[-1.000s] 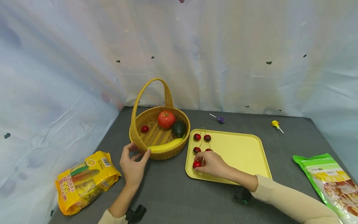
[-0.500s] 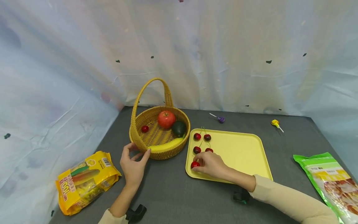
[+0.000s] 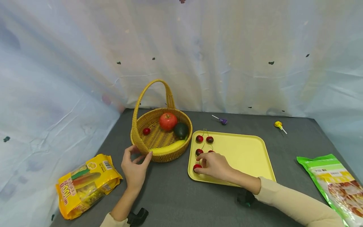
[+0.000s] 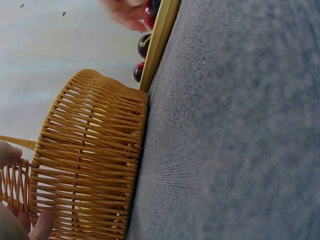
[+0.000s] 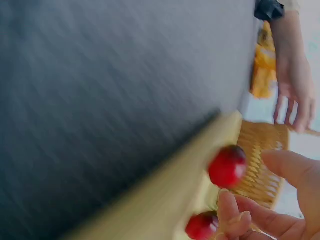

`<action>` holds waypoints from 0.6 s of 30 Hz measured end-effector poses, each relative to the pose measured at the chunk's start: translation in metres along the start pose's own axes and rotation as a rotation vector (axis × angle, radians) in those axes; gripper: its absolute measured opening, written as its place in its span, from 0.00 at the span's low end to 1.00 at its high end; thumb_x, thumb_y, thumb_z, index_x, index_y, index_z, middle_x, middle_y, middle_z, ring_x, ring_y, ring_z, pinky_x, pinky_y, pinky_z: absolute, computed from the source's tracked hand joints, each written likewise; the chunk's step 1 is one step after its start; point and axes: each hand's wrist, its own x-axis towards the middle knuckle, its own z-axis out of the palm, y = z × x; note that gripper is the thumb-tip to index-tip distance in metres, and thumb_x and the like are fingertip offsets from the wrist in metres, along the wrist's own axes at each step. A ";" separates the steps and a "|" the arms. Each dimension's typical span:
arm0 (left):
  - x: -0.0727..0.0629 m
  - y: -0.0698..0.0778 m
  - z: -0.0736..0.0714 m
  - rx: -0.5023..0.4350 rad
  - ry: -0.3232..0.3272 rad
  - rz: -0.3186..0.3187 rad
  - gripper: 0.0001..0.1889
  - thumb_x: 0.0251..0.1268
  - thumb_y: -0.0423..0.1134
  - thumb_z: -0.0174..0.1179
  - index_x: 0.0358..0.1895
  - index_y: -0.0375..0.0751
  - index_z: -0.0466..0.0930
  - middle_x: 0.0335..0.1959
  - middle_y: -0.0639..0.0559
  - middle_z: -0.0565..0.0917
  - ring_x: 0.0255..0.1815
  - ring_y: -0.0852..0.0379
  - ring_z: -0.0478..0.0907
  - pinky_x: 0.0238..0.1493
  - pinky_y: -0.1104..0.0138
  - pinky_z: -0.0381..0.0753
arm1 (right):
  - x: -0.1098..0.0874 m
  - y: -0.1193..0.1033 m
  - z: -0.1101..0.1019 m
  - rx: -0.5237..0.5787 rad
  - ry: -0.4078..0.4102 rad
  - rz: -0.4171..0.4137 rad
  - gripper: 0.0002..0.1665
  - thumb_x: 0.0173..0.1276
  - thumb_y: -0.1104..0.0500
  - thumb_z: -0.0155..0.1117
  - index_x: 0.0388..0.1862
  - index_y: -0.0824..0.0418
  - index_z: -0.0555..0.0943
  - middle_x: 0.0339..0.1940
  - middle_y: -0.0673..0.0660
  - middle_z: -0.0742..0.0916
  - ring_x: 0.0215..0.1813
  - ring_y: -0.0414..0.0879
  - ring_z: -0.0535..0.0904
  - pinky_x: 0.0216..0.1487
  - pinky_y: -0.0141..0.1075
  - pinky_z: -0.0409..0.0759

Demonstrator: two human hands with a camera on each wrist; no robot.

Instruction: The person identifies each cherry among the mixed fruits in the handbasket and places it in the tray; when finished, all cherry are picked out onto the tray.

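My left hand (image 3: 134, 170) holds the wicker basket (image 3: 168, 157) at the foot of its handle, thumb and fingers on either side. Inside the basket lie an apple (image 3: 168, 121), a dark green avocado-shaped fruit (image 3: 181, 130), a banana (image 3: 167, 148) and one cherry (image 3: 146, 131). Over the yellow tray (image 3: 241, 154), my right hand (image 3: 215, 165) is at the front-left cherry (image 3: 196, 167). The right wrist view has that cherry (image 5: 227, 167) by a fingertip, with the thumb (image 5: 287, 162) spread away from it. Behind it sit two pairs of stemmed cherries, one partly hidden by the hand.
A yellow snack bag (image 3: 88, 186) lies at the left. To the right is a green-edged food bag (image 3: 334, 183). Beyond the tray are a purple lollipop (image 3: 222, 121) and a yellow lollipop (image 3: 279, 125). A pale curtain (image 3: 215, 63) backs the dark table (image 3: 181, 195).
The right hand shifts the front cherry slightly left on the tray, and its thumb and fingers now part around it. The left hand stays on the basket.
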 end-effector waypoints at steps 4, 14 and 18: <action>0.000 0.001 -0.001 -0.007 -0.005 0.003 0.23 0.49 0.19 0.72 0.49 0.20 0.75 0.42 0.32 0.77 0.45 0.51 0.76 0.40 0.67 0.88 | 0.013 -0.006 -0.020 0.023 0.077 -0.011 0.17 0.65 0.49 0.72 0.46 0.59 0.87 0.23 0.42 0.81 0.21 0.35 0.70 0.17 0.30 0.69; 0.000 0.000 -0.002 -0.014 -0.013 0.011 0.23 0.49 0.18 0.72 0.50 0.19 0.74 0.42 0.33 0.77 0.46 0.54 0.76 0.41 0.66 0.88 | 0.098 -0.029 -0.045 0.403 0.104 -0.219 0.09 0.75 0.60 0.61 0.48 0.61 0.85 0.41 0.56 0.87 0.40 0.48 0.82 0.40 0.37 0.83; -0.001 0.000 -0.001 -0.017 -0.019 -0.005 0.23 0.50 0.19 0.72 0.50 0.20 0.74 0.43 0.33 0.77 0.46 0.52 0.76 0.42 0.65 0.88 | 0.134 -0.052 -0.039 0.370 0.020 -0.279 0.11 0.75 0.59 0.61 0.50 0.62 0.84 0.43 0.55 0.87 0.43 0.48 0.82 0.46 0.35 0.83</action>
